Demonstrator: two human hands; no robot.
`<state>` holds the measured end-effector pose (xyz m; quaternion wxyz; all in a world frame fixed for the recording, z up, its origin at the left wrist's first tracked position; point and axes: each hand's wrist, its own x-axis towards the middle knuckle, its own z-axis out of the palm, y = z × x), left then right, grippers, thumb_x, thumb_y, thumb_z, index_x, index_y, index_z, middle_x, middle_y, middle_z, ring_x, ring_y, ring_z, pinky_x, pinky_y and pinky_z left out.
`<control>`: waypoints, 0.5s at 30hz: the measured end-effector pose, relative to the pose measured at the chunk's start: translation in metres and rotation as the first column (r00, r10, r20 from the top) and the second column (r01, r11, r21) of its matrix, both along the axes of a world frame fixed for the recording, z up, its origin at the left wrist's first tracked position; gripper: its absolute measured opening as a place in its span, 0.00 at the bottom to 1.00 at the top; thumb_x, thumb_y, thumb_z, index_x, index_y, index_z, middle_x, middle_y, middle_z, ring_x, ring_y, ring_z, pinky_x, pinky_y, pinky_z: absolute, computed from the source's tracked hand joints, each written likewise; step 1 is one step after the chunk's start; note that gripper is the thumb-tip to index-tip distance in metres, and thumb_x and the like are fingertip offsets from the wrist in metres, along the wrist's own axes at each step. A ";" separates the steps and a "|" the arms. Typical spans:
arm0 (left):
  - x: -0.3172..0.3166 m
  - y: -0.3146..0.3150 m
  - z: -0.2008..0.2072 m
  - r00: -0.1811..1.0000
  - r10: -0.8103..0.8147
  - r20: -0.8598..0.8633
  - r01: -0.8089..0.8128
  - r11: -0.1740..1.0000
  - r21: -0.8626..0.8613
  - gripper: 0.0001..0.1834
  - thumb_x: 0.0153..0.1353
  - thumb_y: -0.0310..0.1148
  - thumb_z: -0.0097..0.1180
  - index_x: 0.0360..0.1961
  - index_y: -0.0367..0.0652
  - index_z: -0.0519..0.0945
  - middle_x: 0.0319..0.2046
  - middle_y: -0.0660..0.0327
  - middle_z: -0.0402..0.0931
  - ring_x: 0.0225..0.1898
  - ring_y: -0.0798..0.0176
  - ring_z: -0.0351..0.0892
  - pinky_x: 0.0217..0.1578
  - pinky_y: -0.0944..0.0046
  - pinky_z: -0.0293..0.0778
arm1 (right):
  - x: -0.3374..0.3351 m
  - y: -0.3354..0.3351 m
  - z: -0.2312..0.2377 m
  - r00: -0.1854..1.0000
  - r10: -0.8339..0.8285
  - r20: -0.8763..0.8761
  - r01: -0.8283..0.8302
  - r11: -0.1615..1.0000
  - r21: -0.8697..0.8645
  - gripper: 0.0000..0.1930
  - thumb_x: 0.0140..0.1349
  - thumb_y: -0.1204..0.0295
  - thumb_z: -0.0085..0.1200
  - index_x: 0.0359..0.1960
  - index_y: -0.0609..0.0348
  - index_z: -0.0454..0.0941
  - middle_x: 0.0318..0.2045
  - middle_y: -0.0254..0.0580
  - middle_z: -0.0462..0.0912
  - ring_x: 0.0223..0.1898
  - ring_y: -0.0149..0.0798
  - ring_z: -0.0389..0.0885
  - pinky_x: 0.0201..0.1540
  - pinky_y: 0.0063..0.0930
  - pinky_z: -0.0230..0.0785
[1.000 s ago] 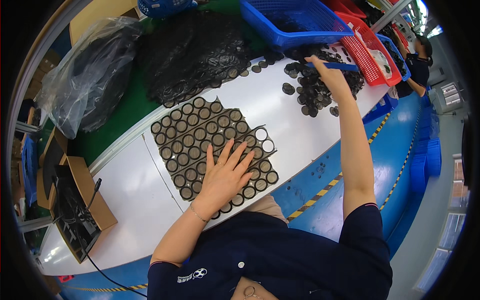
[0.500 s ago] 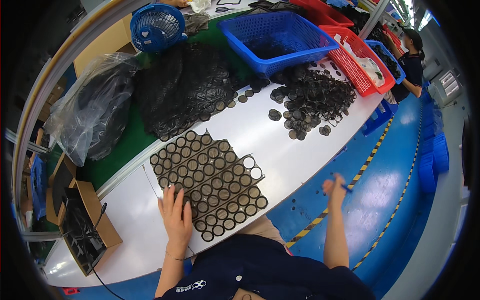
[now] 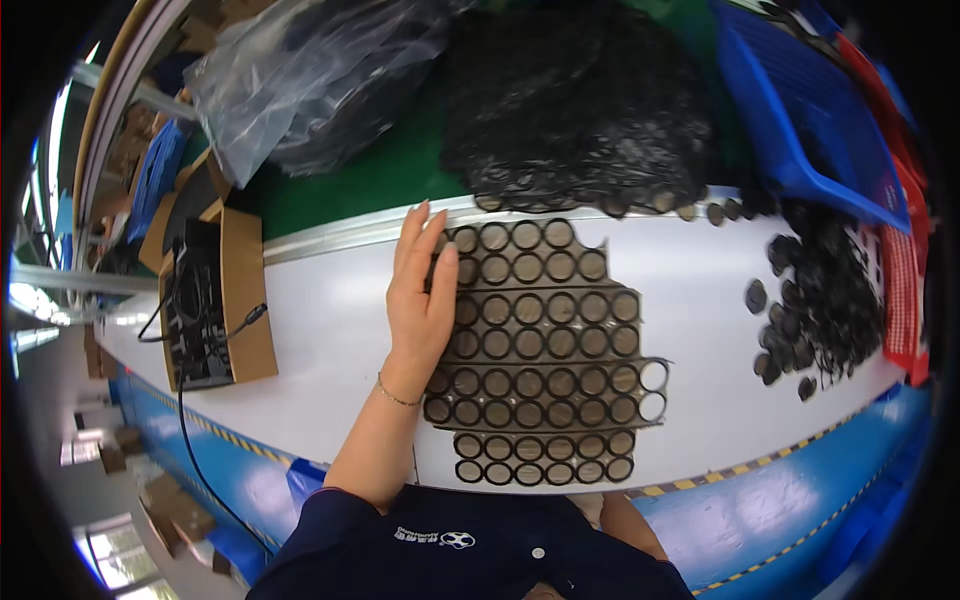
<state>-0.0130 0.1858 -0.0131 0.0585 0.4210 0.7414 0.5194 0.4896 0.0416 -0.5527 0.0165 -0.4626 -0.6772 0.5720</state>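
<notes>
Several dark strips of round, black-rimmed discs [image 3: 529, 311] lie edge to edge on the white table, in rows. At the right end of one strip, two round holes show white. My left hand [image 3: 422, 290] rests along the left edge of the upper strips, fingers stretched out and pointing away from me, covering part of the end discs. It grips nothing that I can see. My right hand is out of sight; only part of the right arm [image 3: 628, 524] shows below the table's near edge.
A heap of loose black rings and discs [image 3: 825, 300] lies on the right. Beyond the strips is a pile of black sheets [image 3: 580, 100], with a clear plastic bag [image 3: 310, 80] to its left. A blue basket [image 3: 800, 110] stands far right, a cardboard box [image 3: 245, 290] with cables left.
My view has swung left and closer to the strips. My left hand has shifted to their far left side. My right hand, which held a blue pen-like thing, has left the view.
</notes>
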 end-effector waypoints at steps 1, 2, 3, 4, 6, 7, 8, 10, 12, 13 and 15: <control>-0.017 -0.029 0.006 0.995 0.054 -0.086 -0.058 0.997 -0.043 0.20 0.68 0.29 0.53 0.60 0.36 0.75 0.67 0.48 0.66 0.70 0.46 0.60 0.69 0.53 0.56 | -0.013 0.012 0.008 0.994 0.110 -0.012 -0.110 0.992 -0.068 0.14 0.70 0.62 0.48 0.39 0.62 0.79 0.32 0.46 0.85 0.30 0.36 0.83 0.29 0.29 0.74; -0.014 -0.018 0.004 0.994 -0.005 -0.110 -0.001 0.999 -0.050 0.20 0.68 0.30 0.54 0.60 0.36 0.75 0.66 0.49 0.66 0.70 0.45 0.60 0.69 0.52 0.54 | 0.038 0.002 0.027 0.993 0.108 0.036 -0.104 0.990 -0.099 0.14 0.70 0.62 0.48 0.39 0.62 0.79 0.32 0.46 0.85 0.30 0.36 0.83 0.29 0.28 0.74; -0.026 -0.043 0.014 0.986 0.060 -0.156 -0.083 0.986 -0.146 0.22 0.67 0.31 0.55 0.61 0.37 0.74 0.66 0.49 0.66 0.70 0.45 0.60 0.69 0.48 0.52 | 0.061 0.005 0.049 0.972 0.234 0.032 -0.225 0.959 -0.170 0.14 0.70 0.62 0.48 0.39 0.62 0.79 0.32 0.46 0.85 0.30 0.36 0.83 0.29 0.28 0.74; -0.016 -0.024 0.016 0.990 -0.002 -0.144 -0.027 0.980 -0.195 0.23 0.66 0.31 0.57 0.61 0.38 0.74 0.66 0.50 0.66 0.70 0.44 0.60 0.70 0.45 0.49 | 0.099 0.021 0.073 0.970 0.228 0.087 -0.207 0.957 -0.201 0.14 0.70 0.62 0.48 0.39 0.62 0.79 0.32 0.46 0.85 0.30 0.36 0.83 0.29 0.28 0.74; -0.014 -0.021 0.018 0.973 -0.069 -0.221 0.014 0.971 -0.239 0.26 0.64 0.34 0.59 0.62 0.40 0.73 0.67 0.51 0.65 0.70 0.44 0.60 0.69 0.38 0.45 | 0.122 0.056 0.111 0.953 0.267 0.142 -0.223 0.938 -0.266 0.14 0.71 0.62 0.48 0.39 0.62 0.78 0.32 0.46 0.85 0.30 0.36 0.82 0.29 0.27 0.73; -0.012 -0.020 0.013 0.970 -0.084 -0.227 0.024 0.967 -0.256 0.27 0.63 0.35 0.60 0.64 0.41 0.72 0.67 0.52 0.65 0.71 0.45 0.59 0.69 0.37 0.44 | 0.130 0.070 0.129 0.949 0.263 0.173 -0.206 0.934 -0.291 0.14 0.71 0.62 0.49 0.39 0.62 0.78 0.31 0.46 0.85 0.30 0.35 0.82 0.29 0.27 0.73; -0.012 -0.020 0.013 0.975 -0.071 -0.208 0.012 0.962 -0.273 0.28 0.64 0.35 0.59 0.65 0.41 0.70 0.67 0.52 0.65 0.71 0.45 0.59 0.69 0.36 0.44 | 0.129 0.085 0.143 0.948 0.253 0.194 -0.188 0.934 -0.303 0.14 0.71 0.62 0.49 0.39 0.62 0.78 0.31 0.46 0.85 0.29 0.35 0.82 0.29 0.27 0.73; -0.009 -0.017 0.008 0.976 -0.072 -0.205 0.011 0.959 -0.282 0.29 0.65 0.36 0.57 0.66 0.41 0.68 0.67 0.52 0.65 0.71 0.45 0.59 0.69 0.37 0.43 | 0.129 0.107 0.170 0.949 0.203 0.240 -0.125 0.944 -0.304 0.14 0.71 0.62 0.49 0.39 0.62 0.78 0.31 0.46 0.84 0.29 0.35 0.82 0.28 0.26 0.73; -0.012 -0.025 0.009 0.980 -0.052 -0.193 0.001 0.967 -0.255 0.29 0.66 0.36 0.56 0.66 0.41 0.68 0.67 0.51 0.65 0.71 0.45 0.59 0.70 0.38 0.43 | 0.126 0.110 0.194 0.954 0.144 0.264 -0.059 0.950 -0.306 0.14 0.71 0.62 0.49 0.38 0.62 0.78 0.31 0.45 0.84 0.29 0.35 0.82 0.28 0.26 0.73; -0.015 -0.032 0.011 0.984 -0.027 -0.177 -0.015 0.974 -0.228 0.28 0.66 0.36 0.55 0.66 0.41 0.67 0.67 0.51 0.65 0.71 0.45 0.59 0.70 0.38 0.44 | 0.128 0.111 0.208 0.955 0.116 0.274 -0.029 0.953 -0.301 0.14 0.71 0.62 0.49 0.38 0.62 0.78 0.31 0.45 0.84 0.29 0.34 0.82 0.28 0.26 0.73; -0.019 -0.035 0.013 0.999 0.045 0.029 -0.043 0.996 -0.073 0.24 0.70 0.35 0.51 0.65 0.39 0.69 0.64 0.51 0.69 0.68 0.49 0.63 0.69 0.45 0.50 | 0.161 0.163 0.228 0.956 0.045 0.290 0.031 0.968 -0.250 0.15 0.71 0.62 0.49 0.38 0.62 0.78 0.30 0.45 0.84 0.28 0.34 0.82 0.28 0.25 0.73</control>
